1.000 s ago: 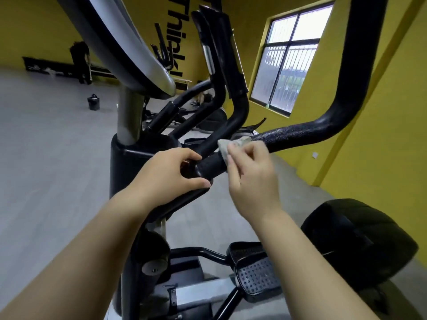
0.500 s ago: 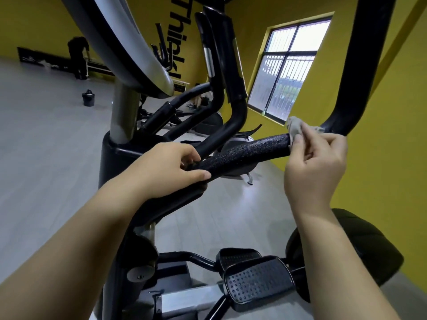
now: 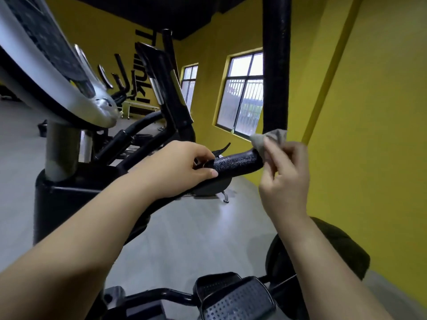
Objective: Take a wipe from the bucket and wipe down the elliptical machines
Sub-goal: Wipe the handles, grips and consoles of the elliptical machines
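wipe (image 3: 269, 139) pinched in right hand (image 3: 285, 179) fingertips, up against the bend of the handlebar (image 3: 235, 163) | left hand (image 3: 182, 167) curled round the bar's lower end, thumb on top | bucket out of view | wipe's fetched, wiping under way; upright (image 3: 276, 65), console (image 3: 57, 72), pedals (image 3: 238, 299), other machines likely left

Upright handlebar (image 3: 276, 65) blocks rt side; open air btwn it and console (image 3: 57, 77), prob. passable.

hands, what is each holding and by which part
Right hand pinches the wipe by its lower edge; left hand grips the handlebar at its lower end.
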A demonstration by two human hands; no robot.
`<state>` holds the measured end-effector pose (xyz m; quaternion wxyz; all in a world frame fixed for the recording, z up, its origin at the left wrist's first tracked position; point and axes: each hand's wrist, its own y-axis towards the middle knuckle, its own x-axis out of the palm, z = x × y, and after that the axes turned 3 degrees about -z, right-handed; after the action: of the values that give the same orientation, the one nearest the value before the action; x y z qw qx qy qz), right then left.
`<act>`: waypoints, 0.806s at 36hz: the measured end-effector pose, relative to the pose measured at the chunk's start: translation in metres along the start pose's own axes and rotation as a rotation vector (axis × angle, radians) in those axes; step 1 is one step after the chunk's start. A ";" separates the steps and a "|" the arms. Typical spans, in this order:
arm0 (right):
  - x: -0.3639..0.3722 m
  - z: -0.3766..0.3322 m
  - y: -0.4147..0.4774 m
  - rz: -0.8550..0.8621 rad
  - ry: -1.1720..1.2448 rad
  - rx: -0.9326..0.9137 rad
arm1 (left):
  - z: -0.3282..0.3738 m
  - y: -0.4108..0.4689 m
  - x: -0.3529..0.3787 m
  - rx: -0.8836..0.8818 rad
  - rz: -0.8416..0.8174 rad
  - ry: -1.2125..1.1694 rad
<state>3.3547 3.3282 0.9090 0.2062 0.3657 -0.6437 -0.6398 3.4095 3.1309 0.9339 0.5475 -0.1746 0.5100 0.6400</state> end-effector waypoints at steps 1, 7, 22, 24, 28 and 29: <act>0.003 -0.004 -0.005 -0.071 0.014 -0.039 | 0.000 0.001 0.001 -0.007 0.013 -0.009; -0.001 -0.008 0.010 -0.303 -0.045 -0.211 | -0.005 0.000 0.006 -0.048 0.062 -0.062; -0.018 -0.008 0.047 -0.585 -0.018 -0.109 | -0.006 -0.009 0.000 -0.061 0.042 -0.053; -0.025 0.001 0.054 -0.460 -0.040 -0.063 | 0.002 -0.004 -0.001 -0.033 0.027 -0.008; -0.032 0.017 0.061 -0.316 0.051 0.002 | 0.024 0.015 -0.003 0.029 -0.011 0.020; -0.030 0.020 0.060 -0.296 0.056 0.009 | 0.031 0.020 -0.003 0.046 -0.027 0.019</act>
<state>3.3473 3.3588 0.9714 0.1257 0.4751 -0.5796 -0.6500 3.4029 3.1575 0.9586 0.5552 -0.1751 0.5274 0.6188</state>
